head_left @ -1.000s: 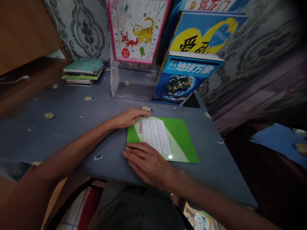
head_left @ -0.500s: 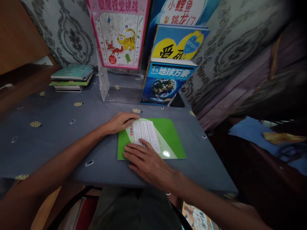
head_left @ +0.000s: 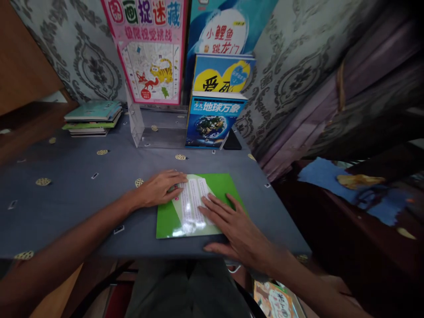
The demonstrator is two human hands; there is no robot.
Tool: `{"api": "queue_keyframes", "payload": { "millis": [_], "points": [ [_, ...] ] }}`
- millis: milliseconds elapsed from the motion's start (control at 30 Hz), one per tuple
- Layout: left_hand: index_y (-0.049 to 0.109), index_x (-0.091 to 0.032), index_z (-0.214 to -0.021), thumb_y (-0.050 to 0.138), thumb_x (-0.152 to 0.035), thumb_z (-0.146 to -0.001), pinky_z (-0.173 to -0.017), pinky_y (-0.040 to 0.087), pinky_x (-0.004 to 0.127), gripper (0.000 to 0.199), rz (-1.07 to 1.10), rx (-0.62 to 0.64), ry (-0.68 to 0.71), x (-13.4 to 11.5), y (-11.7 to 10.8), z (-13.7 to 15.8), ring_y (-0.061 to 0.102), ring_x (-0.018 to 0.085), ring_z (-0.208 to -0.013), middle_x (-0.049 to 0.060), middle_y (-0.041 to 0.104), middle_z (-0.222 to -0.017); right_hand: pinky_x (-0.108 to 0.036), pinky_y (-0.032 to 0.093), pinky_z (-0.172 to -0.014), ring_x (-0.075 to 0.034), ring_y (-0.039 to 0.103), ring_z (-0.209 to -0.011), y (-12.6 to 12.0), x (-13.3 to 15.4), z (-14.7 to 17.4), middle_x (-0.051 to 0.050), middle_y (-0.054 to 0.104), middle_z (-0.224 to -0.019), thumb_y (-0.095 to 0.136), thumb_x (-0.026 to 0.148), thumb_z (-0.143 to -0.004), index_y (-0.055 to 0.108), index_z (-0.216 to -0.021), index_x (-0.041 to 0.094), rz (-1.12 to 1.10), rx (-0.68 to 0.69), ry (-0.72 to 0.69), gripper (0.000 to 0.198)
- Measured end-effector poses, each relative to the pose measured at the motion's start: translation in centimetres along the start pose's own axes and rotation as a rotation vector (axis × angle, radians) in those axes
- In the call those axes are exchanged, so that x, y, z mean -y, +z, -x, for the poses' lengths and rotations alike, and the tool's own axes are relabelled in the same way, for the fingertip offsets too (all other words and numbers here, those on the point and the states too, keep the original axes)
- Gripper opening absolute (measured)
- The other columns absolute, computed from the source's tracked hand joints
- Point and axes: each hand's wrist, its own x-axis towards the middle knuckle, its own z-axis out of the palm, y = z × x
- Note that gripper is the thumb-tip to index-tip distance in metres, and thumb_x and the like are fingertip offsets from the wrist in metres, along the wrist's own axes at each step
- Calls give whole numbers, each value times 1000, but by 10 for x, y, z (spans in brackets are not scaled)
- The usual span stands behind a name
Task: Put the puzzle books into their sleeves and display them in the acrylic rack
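Observation:
A thin green book lies flat near the table's front edge, a pale printed panel of text across its glossy cover. My left hand rests at the book's upper left edge, fingers stretched onto the cover. Over the right part of the book lies my right hand, open, with fingers spread on the cover and the thumb out below its lower edge. Part of the cover is hidden under both hands.
Behind the book, a clear acrylic stand holds a pink picture book and a blue earth book. A stack of books sits at the back left. A dark flat object lies beside the stand. Another book is below the table.
My right hand has slid rightward across the cover, its fingers spreading and its thumb moving out. My left hand stays at the upper left edge. The camera view has shifted.

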Motion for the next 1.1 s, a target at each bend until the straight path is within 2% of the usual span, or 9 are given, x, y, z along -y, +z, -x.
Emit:
{"api": "queue_keyframes", "payload": {
  "millis": [100,233,300,433,600,767,900,1000,1100],
  "points": [
    [66,-16,-128,47,-32,-104,-112,48,49,34,24,1,10,-15,1,9,65,25,-125,15,69,-135,-66,33,-119,-36,37,-151,1,12,17,-16,46,-160,69,60,-89,44,-154,19,13,8,-42,81],
    [66,-15,-129,47,-33,-104,-113,47,49,35,45,38,4,-32,2,17,65,26,-126,15,68,-135,-59,37,-121,-30,40,-150,1,24,34,-12,50,-158,66,19,-91,44,-155,22,22,14,-51,68],
    [66,-16,-129,48,-36,-104,-113,46,50,37,71,60,-12,-38,0,19,64,27,-127,15,68,-136,-55,40,-120,-28,42,-149,-3,27,40,-11,54,-154,59,9,-89,45,-155,20,0,5,-83,69],
    [70,-19,-125,49,-45,-103,-113,46,49,40,232,117,-80,-39,-8,17,64,28,-128,13,68,-138,-45,52,-111,-24,56,-139,-21,25,43,-12,65,-143,53,3,-90,50,-150,20,-82,-73,-127,62],
    [75,-24,-119,42,-55,-104,-110,47,40,48,626,162,-273,-27,-18,14,65,24,-125,6,73,-131,-32,63,-75,-23,77,-97,-55,11,28,-14,77,-117,44,10,-99,57,-142,19,-195,-242,-60,46],
    [79,-19,-102,25,-82,-95,-97,56,45,83,1049,-53,-467,-10,-12,16,71,30,-109,12,79,-106,-25,55,-59,-17,74,-69,-92,-4,2,-3,79,-89,43,33,-106,71,-120,25,-348,-231,163,32],
    [73,-18,-106,28,-91,-86,-81,62,43,88,1265,-312,-518,-2,-13,12,72,32,-104,17,78,-100,-28,54,-59,-19,71,-68,-107,-11,-15,-2,76,-80,48,51,-103,76,-99,24,-401,-373,295,39],
    [69,-20,-105,41,-86,-87,-83,62,41,74,1319,-473,-494,-1,-24,7,71,28,-106,13,77,-103,-29,57,-65,-20,72,-76,-109,-12,-28,-3,77,-84,53,55,-100,77,-94,23,-540,-485,355,40],
    [67,-22,-106,72,-60,-85,-85,61,36,44,1291,-537,-454,-3,-38,1,70,23,-107,8,75,-111,-30,58,-67,-21,72,-78,-105,-12,-39,-4,78,-85,59,57,-96,77,-93,22,-729,-562,402,39]
  ]
}}
